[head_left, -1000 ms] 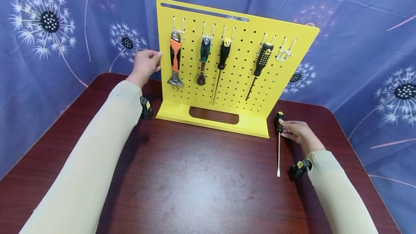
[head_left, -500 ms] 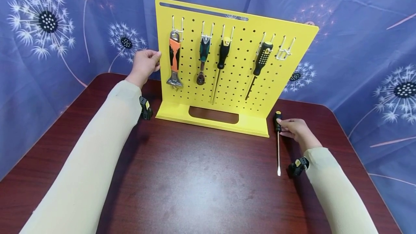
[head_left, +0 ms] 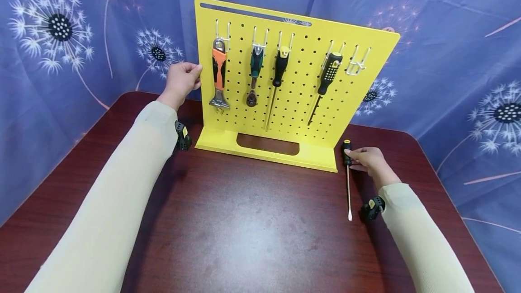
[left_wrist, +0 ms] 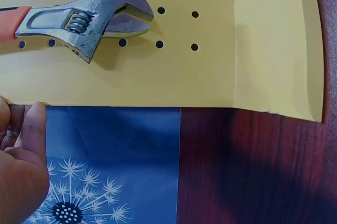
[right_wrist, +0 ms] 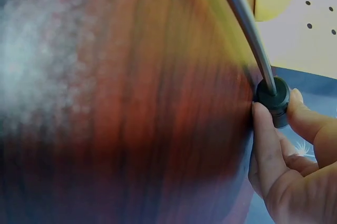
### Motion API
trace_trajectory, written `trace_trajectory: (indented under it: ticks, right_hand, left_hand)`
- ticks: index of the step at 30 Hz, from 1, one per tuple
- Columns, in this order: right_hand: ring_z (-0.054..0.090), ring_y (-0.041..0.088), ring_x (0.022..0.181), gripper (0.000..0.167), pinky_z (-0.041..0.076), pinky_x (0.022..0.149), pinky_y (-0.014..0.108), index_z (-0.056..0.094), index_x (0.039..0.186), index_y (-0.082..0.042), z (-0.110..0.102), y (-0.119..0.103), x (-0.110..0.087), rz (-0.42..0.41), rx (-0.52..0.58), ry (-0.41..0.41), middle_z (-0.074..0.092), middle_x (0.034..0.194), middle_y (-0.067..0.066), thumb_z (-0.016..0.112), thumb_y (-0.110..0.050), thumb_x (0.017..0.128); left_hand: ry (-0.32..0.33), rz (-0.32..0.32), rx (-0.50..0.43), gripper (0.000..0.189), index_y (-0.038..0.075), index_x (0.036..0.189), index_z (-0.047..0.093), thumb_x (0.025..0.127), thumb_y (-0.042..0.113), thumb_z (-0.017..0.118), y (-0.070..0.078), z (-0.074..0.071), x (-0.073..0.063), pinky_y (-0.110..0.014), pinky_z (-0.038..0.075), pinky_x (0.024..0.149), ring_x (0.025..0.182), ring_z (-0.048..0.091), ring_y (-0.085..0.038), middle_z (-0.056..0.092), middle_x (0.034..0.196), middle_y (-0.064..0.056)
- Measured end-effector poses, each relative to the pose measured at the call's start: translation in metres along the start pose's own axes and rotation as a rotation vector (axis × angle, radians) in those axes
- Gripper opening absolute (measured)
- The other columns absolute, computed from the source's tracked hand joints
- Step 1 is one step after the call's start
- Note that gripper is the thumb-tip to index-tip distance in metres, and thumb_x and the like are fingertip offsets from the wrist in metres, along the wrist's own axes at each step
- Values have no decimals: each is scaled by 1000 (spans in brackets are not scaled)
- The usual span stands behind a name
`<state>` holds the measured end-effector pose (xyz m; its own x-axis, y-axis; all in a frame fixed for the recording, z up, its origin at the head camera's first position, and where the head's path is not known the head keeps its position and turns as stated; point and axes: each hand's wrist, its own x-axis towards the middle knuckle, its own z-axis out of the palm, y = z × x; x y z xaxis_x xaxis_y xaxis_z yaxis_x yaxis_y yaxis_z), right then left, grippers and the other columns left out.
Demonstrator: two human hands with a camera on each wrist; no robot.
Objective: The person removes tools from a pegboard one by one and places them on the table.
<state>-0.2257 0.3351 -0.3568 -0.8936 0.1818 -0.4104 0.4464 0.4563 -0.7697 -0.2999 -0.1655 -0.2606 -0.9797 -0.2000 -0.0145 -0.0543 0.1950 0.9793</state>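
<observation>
My left hand (head_left: 182,82) pinches the left edge of a yellow pegboard (head_left: 252,123), thumb in front and fingers partly hidden behind. Beside that hand, an orange-handled adjustable wrench (head_left: 219,73) hangs on a hook; its steel jaw shows large in the left wrist view. To the right of the board, my right hand (head_left: 371,161) pinches the black handle of a flathead screwdriver (head_left: 348,189) between thumb and fingers. The blade points toward the front of the table. In the right wrist view the shaft (right_wrist: 246,21) rises from the handle (right_wrist: 274,100).
On the board also hang a green-and-black ratchet (head_left: 255,71), a screwdriver with a yellow cap (head_left: 280,69) and one with a dotted grip (head_left: 329,73). A white hook (head_left: 356,64) at far right carries no tool. Behind the dark wooden table (head_left: 244,220) hangs a blue dandelion curtain (head_left: 122,21).
My right hand has shifted slightly left with the screwdriver still in its fingers. The left hand stays on the board's edge, and the hanging tools keep their places.
</observation>
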Motion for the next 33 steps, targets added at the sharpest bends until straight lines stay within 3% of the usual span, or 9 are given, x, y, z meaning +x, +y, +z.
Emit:
trace_trajectory:
  ticks: [13, 26, 33]
  right_hand:
    - [55, 5, 74, 62, 61, 70, 21, 41, 143, 18, -2, -3, -1, 13, -22, -16, 53, 89, -2, 60, -27, 104]
    - [59, 2, 72, 64, 62, 71, 21, 41, 144, 19, -3, -2, -3, -10, -41, -39, 56, 82, -9, 61, -26, 103]
    - [59, 1, 71, 63, 62, 72, 22, 41, 144, 19, -4, -2, -3, -7, -26, -47, 57, 81, -10, 61, -24, 103]
  left_hand:
    - [-4, -5, -5, 35, -1, 125, 65, 107, 26, 53, -1, 1, 0, -9, 49, 67, 83, 50, -6, 52, 96, 4]
    - [2, -11, -14, 35, -1, 126, 65, 107, 25, 53, 1, 0, 0, -8, 50, 67, 83, 51, -6, 54, 94, 5]
    - [2, 9, -22, 30, 0, 118, 67, 106, 25, 55, 0, -1, 0, -10, 50, 67, 80, 51, -6, 54, 88, 5]
